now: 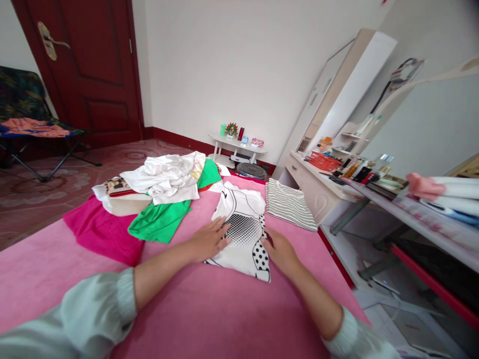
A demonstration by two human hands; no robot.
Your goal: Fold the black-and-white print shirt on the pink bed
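Note:
A white garment (pixel 239 259) with black lines and dots lies folded in a narrow shape on the pink bedspread (pixel 224 319). My left hand (pixel 209 241) rests flat on its left side, fingers spread and holding nothing. At its right edge is my right hand (pixel 283 252), touching the cloth with thumb and fingers apart; part of its fingers is hidden from me. Just to the right, a striped garment (pixel 290 204) lies folded flat.
Left of my hands is a loose heap of clothes: white cloth (pixel 164 174), green cloth (pixel 160 222) and magenta cloth (pixel 101 229). A dressing table (pixel 307 174) bearing a red basket (pixel 324 160) stands right of the bed. Beyond the bed is a low white table (pixel 239 143).

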